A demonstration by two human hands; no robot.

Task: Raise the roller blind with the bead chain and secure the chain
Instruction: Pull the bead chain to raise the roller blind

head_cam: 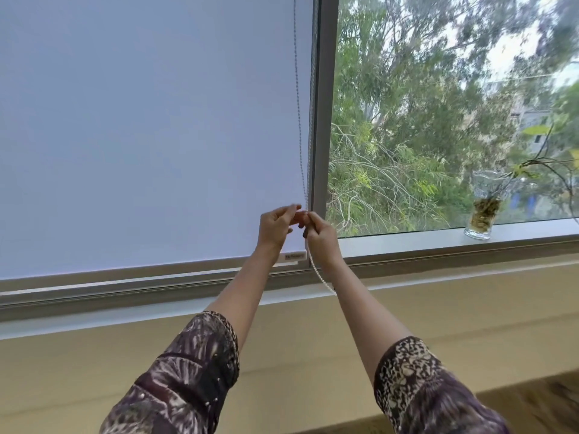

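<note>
A pale roller blind (150, 130) covers the left window pane down to the sill, its bottom bar (294, 256) just above the frame. The bead chain (299, 120) hangs along the blind's right edge. My right hand (321, 234) is closed around the chain, and a white length of it trails below the fist past my forearm. My left hand (277, 225) is raised beside it, fingers pinched toward the chain where both hands meet; whether it grips the beads is hard to tell.
A grey window mullion (324, 114) stands right of the chain. The right pane shows trees outside. A glass vase with a plant cutting (482, 205) stands on the sill (407, 244) at the right. A beige wall runs below the sill.
</note>
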